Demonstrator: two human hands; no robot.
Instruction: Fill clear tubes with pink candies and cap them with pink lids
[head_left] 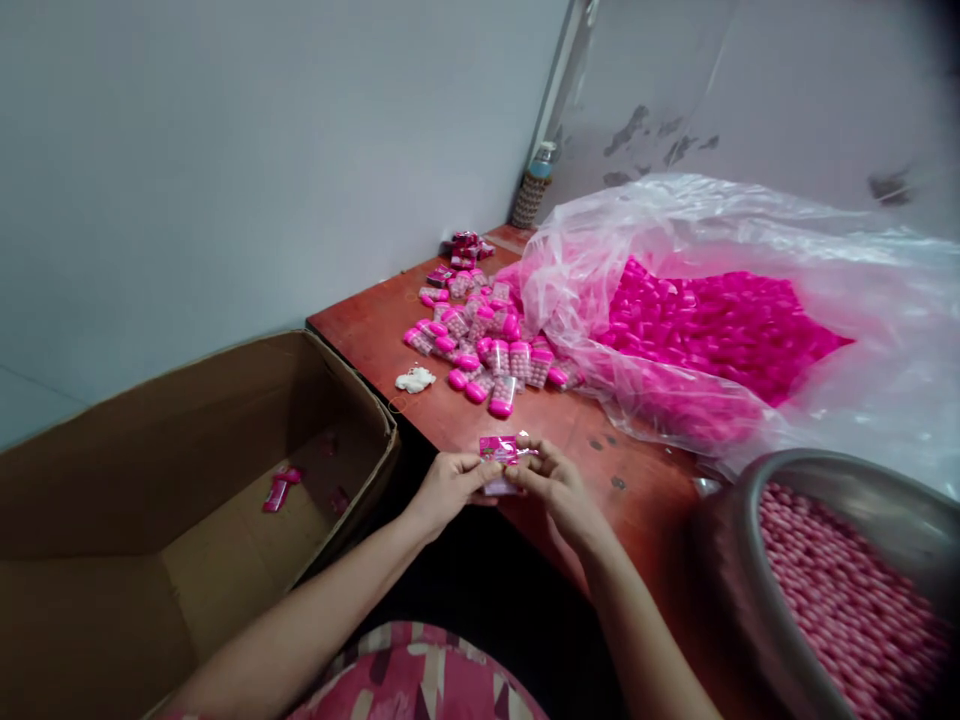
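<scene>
My left hand [448,487] and my right hand [555,487] meet above the near edge of the red-brown table [375,335]. Together they pinch a small pink candy container with a pink label [504,452] between their fingertips. Both hands are closed on it. A pile of several filled pink-capped containers [487,345] lies on the table just beyond the hands.
An open cardboard box [225,480] stands at the left, with a few pink containers [279,490] on its bottom. A big clear plastic bag of pink caps [712,330] lies at the right. A metal bowl of pink candies [847,590] sits near right. A white scrap [415,379] lies on the table.
</scene>
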